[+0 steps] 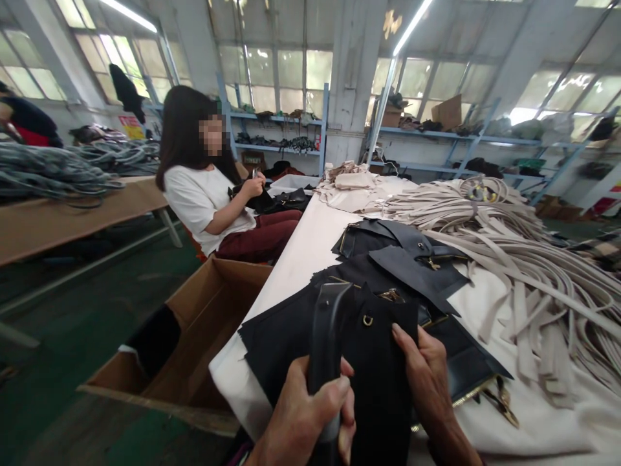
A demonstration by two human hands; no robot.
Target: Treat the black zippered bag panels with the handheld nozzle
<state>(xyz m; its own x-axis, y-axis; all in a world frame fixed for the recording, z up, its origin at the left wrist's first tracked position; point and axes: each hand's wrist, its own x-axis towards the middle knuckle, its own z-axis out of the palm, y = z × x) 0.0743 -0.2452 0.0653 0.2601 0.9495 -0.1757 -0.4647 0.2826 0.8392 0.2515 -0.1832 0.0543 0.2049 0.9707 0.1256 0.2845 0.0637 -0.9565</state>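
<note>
The black piece (378, 382) lies at the lower centre of the frame, near the end of the white table (310, 246); a small gold ring (367, 320) sits on its upper part. The left hand (310, 408) has its fingers wrapped round an upright, curved black handle (327, 336), clamped on it in front of the piece; the right hand (429, 372) pinches the piece's right edge, thumb on the near face. Beyond and to the right, other black pieces (412, 265) with gold zips and clasps overlap on the table; beige strips (548, 272) spread over the right side. At lower left stands an open cardboard box (145, 398); at centre left a seated person (194, 194) holds black material; blue shelves (417, 133) line the back.
</note>
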